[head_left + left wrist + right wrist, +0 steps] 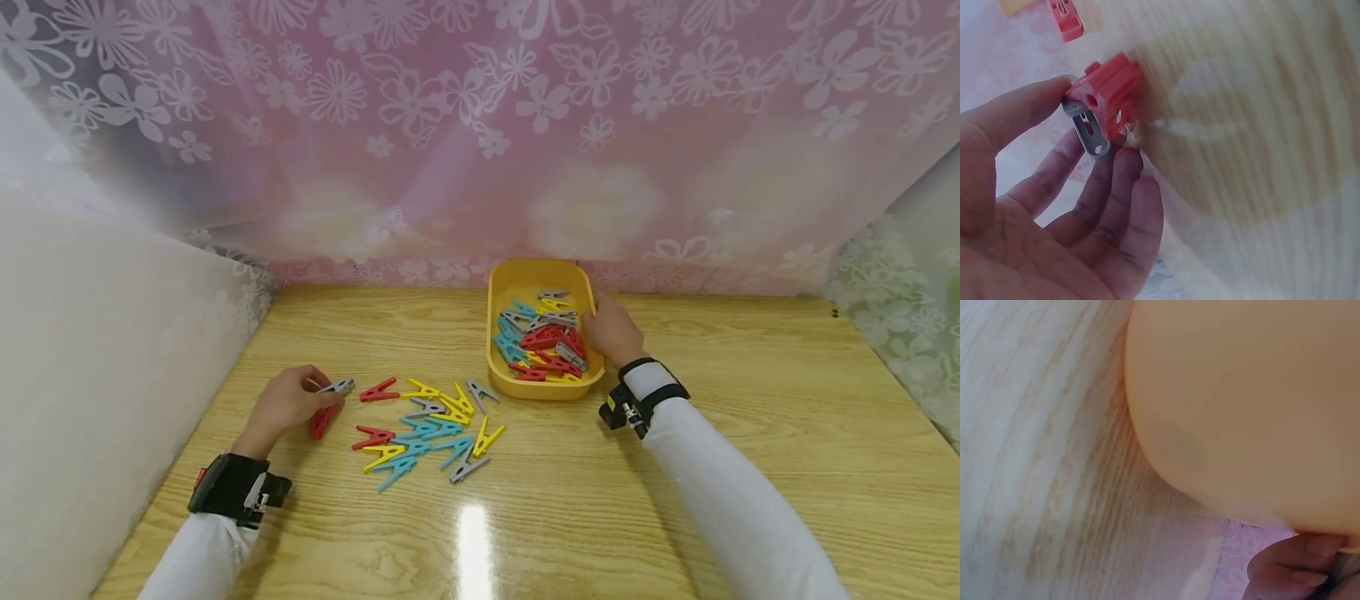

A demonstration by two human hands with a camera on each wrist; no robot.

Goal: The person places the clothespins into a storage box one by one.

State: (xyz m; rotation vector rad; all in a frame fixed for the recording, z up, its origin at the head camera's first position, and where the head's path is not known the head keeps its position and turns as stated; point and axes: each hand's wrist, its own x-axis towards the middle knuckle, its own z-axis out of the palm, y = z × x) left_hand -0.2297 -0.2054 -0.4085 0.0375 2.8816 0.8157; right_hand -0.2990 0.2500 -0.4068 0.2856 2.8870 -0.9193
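At the table's left side my left hand [288, 404] pinches a grey clothespin [341, 386] between thumb and fingers. Right against it is a red clothespin [1107, 90], low near the tabletop; whether the fingers hold that one too is hard to tell. My right hand [611, 329] grips the right rim of a yellow plastic basket [546, 389], whose outer wall [1241, 425] fills much of the right wrist view. Inside the basket lie many clothespins [543, 337] in red, blue, grey and yellow. Between the hands, loose clothespins [427, 429] of the same colours are spread on the wood.
The wood-grain table [570, 517] runs back to a pink flowered curtain [465, 167]. A white side panel [90, 333] borders the left edge. One red clothespin [379, 390] lies closest to the left hand.
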